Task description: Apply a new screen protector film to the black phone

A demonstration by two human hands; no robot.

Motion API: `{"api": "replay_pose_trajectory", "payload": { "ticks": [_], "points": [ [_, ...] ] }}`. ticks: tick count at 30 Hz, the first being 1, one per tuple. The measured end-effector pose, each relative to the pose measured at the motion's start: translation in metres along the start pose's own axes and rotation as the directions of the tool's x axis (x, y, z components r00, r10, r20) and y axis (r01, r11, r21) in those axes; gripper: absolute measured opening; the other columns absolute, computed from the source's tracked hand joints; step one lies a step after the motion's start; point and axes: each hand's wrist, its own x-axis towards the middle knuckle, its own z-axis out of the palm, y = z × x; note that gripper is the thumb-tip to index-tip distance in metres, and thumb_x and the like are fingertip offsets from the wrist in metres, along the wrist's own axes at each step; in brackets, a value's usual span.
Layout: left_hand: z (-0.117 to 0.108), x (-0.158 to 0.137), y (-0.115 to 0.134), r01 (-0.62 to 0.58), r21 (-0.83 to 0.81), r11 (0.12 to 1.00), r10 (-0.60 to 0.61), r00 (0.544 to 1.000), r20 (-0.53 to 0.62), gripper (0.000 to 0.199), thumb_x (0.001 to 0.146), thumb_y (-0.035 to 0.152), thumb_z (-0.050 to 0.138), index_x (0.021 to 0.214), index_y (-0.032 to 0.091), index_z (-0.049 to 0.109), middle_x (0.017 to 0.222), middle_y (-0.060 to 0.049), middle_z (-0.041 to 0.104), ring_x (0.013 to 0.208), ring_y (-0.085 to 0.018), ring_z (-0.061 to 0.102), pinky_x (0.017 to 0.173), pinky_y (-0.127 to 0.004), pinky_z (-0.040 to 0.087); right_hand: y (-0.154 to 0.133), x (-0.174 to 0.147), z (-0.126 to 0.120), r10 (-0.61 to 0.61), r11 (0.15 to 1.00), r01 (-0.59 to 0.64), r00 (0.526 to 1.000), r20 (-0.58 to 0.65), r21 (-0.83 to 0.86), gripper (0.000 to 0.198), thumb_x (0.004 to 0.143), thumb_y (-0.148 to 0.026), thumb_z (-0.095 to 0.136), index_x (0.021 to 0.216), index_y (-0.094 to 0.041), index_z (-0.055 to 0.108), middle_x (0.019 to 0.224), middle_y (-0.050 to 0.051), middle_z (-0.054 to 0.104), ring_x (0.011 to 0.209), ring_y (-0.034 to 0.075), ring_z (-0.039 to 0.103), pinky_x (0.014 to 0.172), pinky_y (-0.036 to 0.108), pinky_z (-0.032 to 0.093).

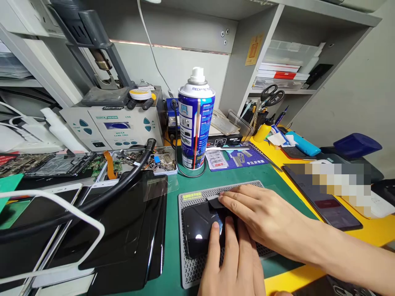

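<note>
A dark, glossy phone (pixel 197 236) lies on a grey perforated pad (pixel 187 271), with light reflecting off its surface. My left hand (pixel 234 263) rests on the phone from the near side, fingers stretched out and nothing held in them. Coming in from the right, my right hand (pixel 259 211) has its fingers together over a small black flat piece (pixel 213 203) at the phone's far side. The right thumb is hidden, and so is much of the phone under both hands.
Stacked dark phone screens (pixel 123 238) lie at left, crossed by a black hose (pixel 135 174). A spray can (pixel 196 123) stands behind the pad. Farther back is a hot-air station (pixel 120 125). At right are another phone (pixel 321 197) and scissors (pixel 272 96).
</note>
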Motion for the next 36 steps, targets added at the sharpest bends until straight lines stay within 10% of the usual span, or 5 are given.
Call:
{"api": "replay_pose_trajectory", "payload": {
  "ticks": [6,16,26,33,36],
  "points": [
    [-0.004,-0.001,0.007,0.023,0.009,1.000,-0.024,0.996,0.083,0.076,0.093,0.072,0.040,0.115,0.007,0.073,0.123,-0.017,0.071,0.122,-0.034,0.059,0.116,-0.051,0.035,0.004,-0.004,-0.022,0.110,0.994,-0.110,0.984,-0.144,0.008,0.037,0.088,0.002,0.046,0.115,-0.007,0.069,0.092,0.013,0.077,0.079,0.021,0.070,0.070,0.032,0.062],
    [0.002,-0.006,0.016,0.078,-0.013,0.997,-0.076,0.993,0.094,0.072,0.091,0.073,0.042,0.104,0.011,0.076,0.110,-0.014,0.072,0.115,-0.034,0.060,0.113,-0.057,0.036,-0.015,-0.006,-0.008,-0.091,0.990,0.089,0.996,-0.014,-0.112,0.038,0.104,-0.012,0.038,0.126,-0.006,0.068,0.115,0.016,0.077,0.095,0.025,0.072,0.081,0.037,0.063],
    [-0.003,-0.007,-0.007,-0.094,0.006,0.996,0.093,0.991,0.092,0.079,0.089,0.080,0.042,0.112,0.011,0.075,0.121,-0.014,0.072,0.114,-0.033,0.061,0.104,-0.049,0.040,-0.002,0.021,-0.021,0.058,0.990,-0.062,0.998,0.036,0.126,0.040,0.090,0.000,0.049,0.123,-0.011,0.069,0.097,0.011,0.077,0.085,0.020,0.071,0.075,0.029,0.062],
    [-0.002,-0.004,0.009,0.151,-0.050,0.987,-0.148,0.988,0.050,0.069,0.092,0.072,0.039,0.098,0.016,0.080,0.107,-0.010,0.076,0.115,-0.030,0.058,0.104,-0.045,0.041,-0.016,0.006,-0.021,-0.098,0.995,0.097,0.995,-0.028,-0.028,0.037,0.103,-0.012,0.039,0.121,-0.012,0.070,0.110,0.010,0.079,0.092,0.022,0.073,0.081,0.032,0.062],
    [-0.001,-0.006,0.006,0.004,-0.036,0.999,-0.002,0.997,0.075,0.072,0.093,0.074,0.038,0.109,0.016,0.078,0.118,-0.011,0.074,0.114,-0.032,0.059,0.100,-0.048,0.045,-0.018,0.013,-0.013,-0.130,0.990,0.129,0.991,-0.016,-0.056,0.037,0.105,-0.016,0.038,0.120,-0.010,0.071,0.107,0.011,0.080,0.089,0.023,0.074,0.075,0.032,0.063]
  ]
}}
